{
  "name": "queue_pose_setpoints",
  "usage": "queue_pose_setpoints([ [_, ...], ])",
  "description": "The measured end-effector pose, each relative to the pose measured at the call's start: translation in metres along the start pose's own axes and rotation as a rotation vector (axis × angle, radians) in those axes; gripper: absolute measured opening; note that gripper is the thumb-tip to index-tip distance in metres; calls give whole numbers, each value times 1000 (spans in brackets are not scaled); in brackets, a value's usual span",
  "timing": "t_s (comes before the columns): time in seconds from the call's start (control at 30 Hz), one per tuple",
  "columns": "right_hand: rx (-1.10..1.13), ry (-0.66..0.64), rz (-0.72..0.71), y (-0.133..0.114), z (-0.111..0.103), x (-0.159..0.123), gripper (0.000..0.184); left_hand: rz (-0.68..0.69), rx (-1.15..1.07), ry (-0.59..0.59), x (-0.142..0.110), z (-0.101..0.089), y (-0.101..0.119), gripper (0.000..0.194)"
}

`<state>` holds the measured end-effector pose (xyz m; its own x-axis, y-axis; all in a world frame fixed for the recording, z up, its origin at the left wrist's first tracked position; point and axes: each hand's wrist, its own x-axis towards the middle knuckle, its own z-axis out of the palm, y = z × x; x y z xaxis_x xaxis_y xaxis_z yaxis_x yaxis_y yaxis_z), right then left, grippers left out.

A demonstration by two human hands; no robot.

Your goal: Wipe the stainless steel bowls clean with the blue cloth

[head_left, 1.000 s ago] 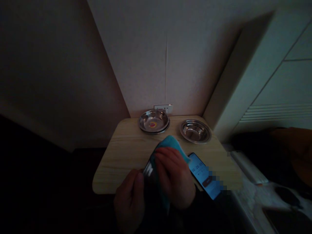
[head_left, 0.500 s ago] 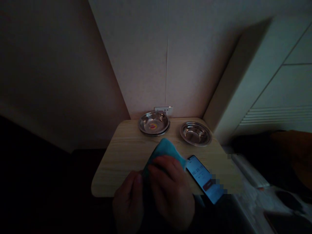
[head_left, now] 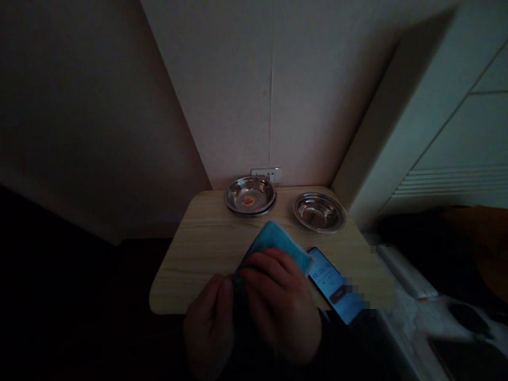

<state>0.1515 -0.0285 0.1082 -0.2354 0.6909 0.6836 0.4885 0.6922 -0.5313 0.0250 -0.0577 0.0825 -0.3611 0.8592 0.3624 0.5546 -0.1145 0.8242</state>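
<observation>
A teal cloth [head_left: 273,238] is bunched under the curled fingers of my right hand [head_left: 283,304], its corner sticking up past the knuckles. Beside it on the left, my left hand [head_left: 210,323] is closed, thumb pressed against the fingers, gripping the edge of a shiny metal dish. The cloth, my hands and the dark hide nearly all of that dish. Both hands are at the near edge of a pale wooden table [head_left: 190,254]. Beyond them rest stacked steel dishes [head_left: 254,193], the top one with a round sticker, and further steel dishes [head_left: 318,212] to the right.
A phone [head_left: 335,286] with a lit timer screen lies on the table to the right of my right hand. A wall socket [head_left: 266,174] is behind the table. At the right are a white panelled unit [head_left: 456,137] and dark and orange fabric [head_left: 468,238].
My right hand has shifted slightly left with the cloth, which now covers the shiny metal seen between the hands a second ago. My left hand has stayed nearly in place.
</observation>
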Motion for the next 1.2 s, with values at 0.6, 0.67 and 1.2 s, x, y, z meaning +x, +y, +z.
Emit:
queue_pose_setpoints([
  [0.6, 412, 192, 656, 57, 0, -22, 25, -165, -181, -22, -7, -1, -25, 36],
  [0.67, 398, 204, 626, 56, 0, -22, 24, -191, -212, -53, -7, 0, -25, 38],
  [1.2, 258, 162, 427, 41, 6, -29, 23, -288, -66, -136, 7, -11, 17, 42],
])
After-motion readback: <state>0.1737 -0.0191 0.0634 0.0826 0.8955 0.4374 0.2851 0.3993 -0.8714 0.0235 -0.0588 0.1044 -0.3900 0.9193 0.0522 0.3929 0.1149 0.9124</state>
